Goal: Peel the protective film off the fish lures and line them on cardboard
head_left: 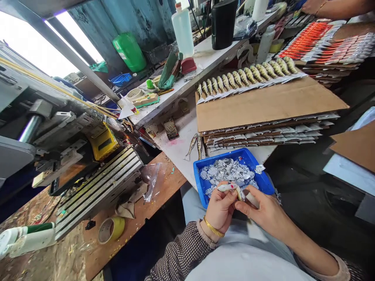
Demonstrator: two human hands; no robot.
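My left hand [219, 208] is closed around a small white fish-shaped lure [229, 187] with a red spot, held over my lap. My right hand [261, 208] pinches the lure's other end, fingers pressed together. Both hands hover just in front of a blue tray [265, 180] filled with silver foil scraps [225, 171]. Two painted fish lures [195, 144] lie loose on the white table behind the tray. A row of several striped lures [249, 75] rests on a stack of cardboard sheets [263, 105].
A metal machine [73, 140] stands on the left over a wooden bench with a tape roll [110, 229]. Bottles [183, 28], a black container [223, 23] and a green jug [129, 51] line the back. Orange and pink lures [322, 43] lie far right, near another person's arm [331, 7].
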